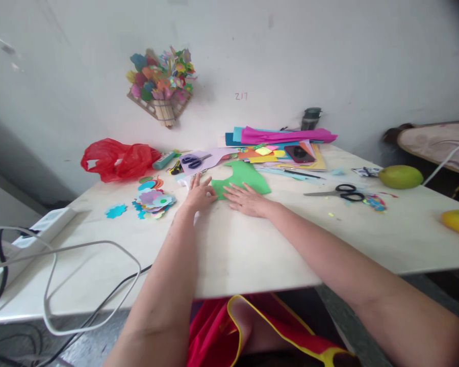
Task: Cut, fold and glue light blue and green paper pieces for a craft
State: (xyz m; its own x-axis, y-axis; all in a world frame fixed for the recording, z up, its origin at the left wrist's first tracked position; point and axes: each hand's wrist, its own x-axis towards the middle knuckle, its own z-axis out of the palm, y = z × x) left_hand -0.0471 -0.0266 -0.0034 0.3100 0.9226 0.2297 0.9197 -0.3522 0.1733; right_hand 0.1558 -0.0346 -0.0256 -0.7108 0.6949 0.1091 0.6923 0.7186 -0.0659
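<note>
The left hand [199, 192] is resting with partly bent fingers at the sheet's left edge; whether it is pinching the edge cannot be told. The right hand [248, 200] is lying palm-down with fingers spread, gripping nothing. Beneath the right fingers, the irregular bright-green paper-like sheet [248, 176] is lying on the whitish table [233, 255]. For best control, the right palm should be bearing evenly while the left fingertips are guiding the edge without creasing it.

Left of the hands, multicoloured flower-shaped cutouts [153, 201] are sitting loosely piled, limiting sideways movement. Rightward, black-handled metal scissors [350, 192] are pointing their blades towards the sheet. Farther back, dark-blue-handled scissors [193, 161] and a folded magenta sheet [283, 135] are restricting rearward space.
</note>
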